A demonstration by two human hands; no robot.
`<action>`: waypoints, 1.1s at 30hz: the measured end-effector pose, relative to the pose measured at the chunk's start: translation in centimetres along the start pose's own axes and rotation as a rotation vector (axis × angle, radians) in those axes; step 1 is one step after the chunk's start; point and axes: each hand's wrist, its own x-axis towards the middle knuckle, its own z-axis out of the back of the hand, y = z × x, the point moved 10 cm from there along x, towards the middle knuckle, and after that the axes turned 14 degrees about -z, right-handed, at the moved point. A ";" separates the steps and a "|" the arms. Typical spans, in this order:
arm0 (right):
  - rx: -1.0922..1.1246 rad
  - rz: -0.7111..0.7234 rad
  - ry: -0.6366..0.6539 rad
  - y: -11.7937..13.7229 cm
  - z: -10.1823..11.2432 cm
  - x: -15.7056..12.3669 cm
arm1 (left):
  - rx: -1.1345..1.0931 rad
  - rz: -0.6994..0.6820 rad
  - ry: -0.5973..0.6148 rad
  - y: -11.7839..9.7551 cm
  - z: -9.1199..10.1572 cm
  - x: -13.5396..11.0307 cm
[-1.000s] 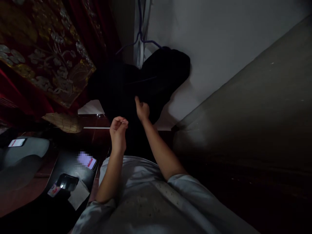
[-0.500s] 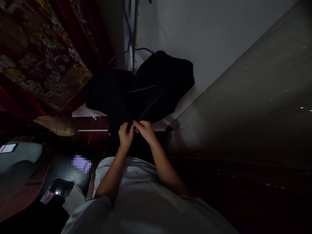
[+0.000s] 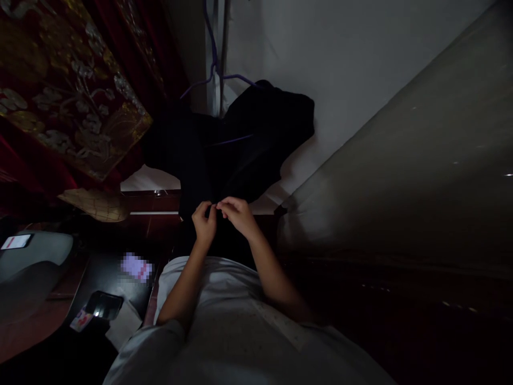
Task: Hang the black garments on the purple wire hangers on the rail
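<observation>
A black garment [image 3: 256, 155], like a shirt or jacket with its neck spread wide, hangs on a purple wire hanger [image 3: 240, 78]. My left hand [image 3: 204, 222] is closed in a pinch at the garment's front, thumb and forefinger together. Beside it my right hand [image 3: 237, 214] pinches too, its fingertips almost touching the left ones. Both hands seem to hold the dark cloth where its front edges meet. Whether a button or other small part sits between the fingertips is too dark to tell.
Red curtain cloth with gold and silver embroidery [image 3: 88, 107] hangs at left. A woven hat-like item [image 3: 98, 205] lies below it. On a black seat [image 3: 100, 267] are a phone [image 3: 104, 306] and papers; another phone [image 3: 16, 241] rests on a grey seat. A large pale slanted surface [image 3: 401, 176] stands at right.
My hands have moved very slightly left, and the right fingers have lifted a little off the left ones. The garment's front, drawn taut toward me before, hangs slacker now.
</observation>
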 end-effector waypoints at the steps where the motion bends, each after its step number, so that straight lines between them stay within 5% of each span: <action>1: 0.028 -0.018 0.007 0.3 -0.2 0.1 | -0.002 -0.001 0.005 0.0 0.0 0.1; 5: 0.248 -0.039 -0.005 4.1 0.3 1.1 | -0.004 0.038 0.077 0.7 -0.3 0.5; 12: 0.405 0.277 -0.088 19.8 3.1 1.3 | 0.048 0.115 0.236 3.5 -1.1 0.8; 16: 0.421 0.343 -0.049 21.3 1.6 -0.2 | 0.073 0.127 0.348 3.1 -0.2 2.5; 18: 0.386 0.368 -0.046 20.5 1.2 -0.7 | 0.057 0.066 0.413 0.4 0.3 4.6; 20: 0.339 0.401 -0.035 19.8 1.1 -1.1 | 0.032 -0.131 0.399 -4.8 1.2 7.9; 25: 0.244 0.511 -0.005 21.3 1.9 -2.3 | 0.087 -0.711 0.106 -18.6 4.2 14.9; 30: 0.156 0.575 -0.111 21.4 2.3 -1.3 | 0.214 -0.845 0.051 -22.5 3.6 16.0; 33: 0.131 0.524 -0.263 17.5 2.2 0.1 | 0.238 -0.883 -0.123 -23.0 6.8 16.2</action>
